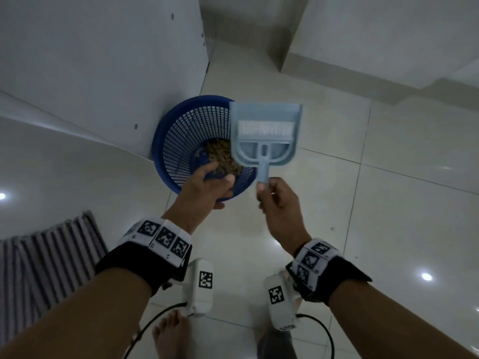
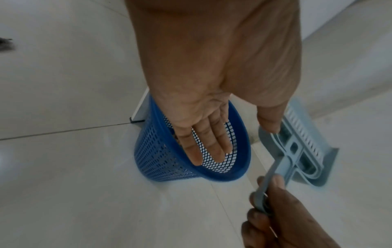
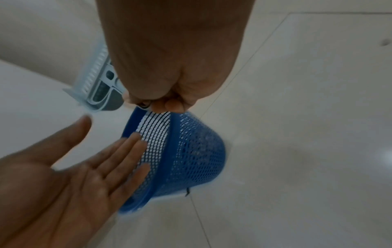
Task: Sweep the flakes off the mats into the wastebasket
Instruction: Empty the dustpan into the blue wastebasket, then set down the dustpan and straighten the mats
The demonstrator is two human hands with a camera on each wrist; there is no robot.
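A blue mesh wastebasket [image 1: 181,141] stands on the tiled floor against a white panel, with brown flakes [image 1: 220,156] at its bottom. My right hand [image 1: 267,190] pinches the handle of a light blue dustpan [image 1: 264,117], which has a small brush [image 1: 265,129] nested in it. The pan hangs just right of the basket's rim. My left hand [image 1: 211,181] is held flat, fingers straight, over the basket's near rim, holding nothing. In the left wrist view its fingers [image 2: 207,144] reach over the basket's mouth [image 2: 224,161]. A grey striped mat [image 1: 46,260] lies at lower left.
A white panel [image 1: 103,60] rises behind and left of the basket. A raised white step [image 1: 388,42] runs across the upper right. Glossy floor tiles [image 1: 388,203] spread to the right. My bare feet [image 1: 168,332] and two cables are near the bottom edge.
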